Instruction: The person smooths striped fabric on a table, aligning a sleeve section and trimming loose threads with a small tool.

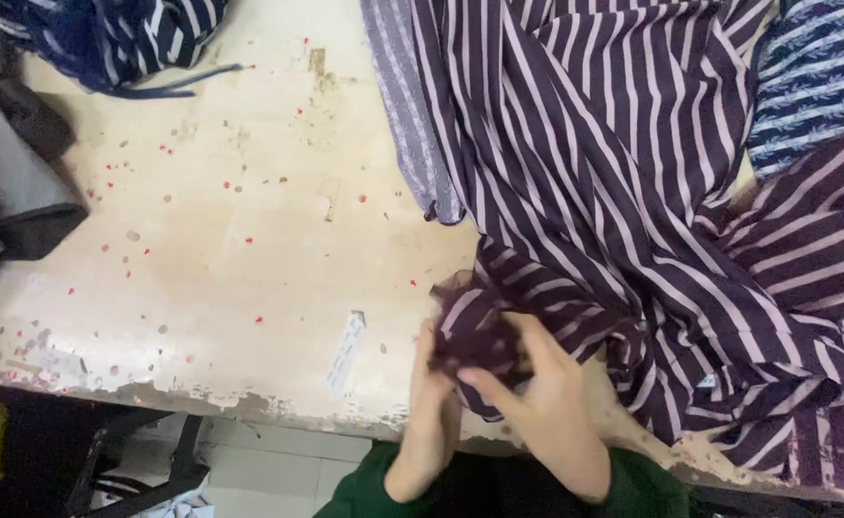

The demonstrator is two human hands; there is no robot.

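Note:
A dark purple cloth with pale pink stripes (pixel 614 192) lies heaped over the right half of a worn cream table (pixel 240 240). At the table's front edge, my left hand (pixel 432 422) and my right hand (pixel 547 412) are closed around a bunched corner of that striped cloth (pixel 475 331). The two hands touch each other, thumbs up against the wad of fabric. Green sleeves show at both wrists.
A navy striped garment (pixel 125 38) lies at the back left. Grey and dark fabric (pixel 10 182) hangs over the left edge. A blue patterned cloth (pixel 815 77) sits at the back right. Small red specks dot the tabletop. Floor and a dark frame (pixel 153 470) show below.

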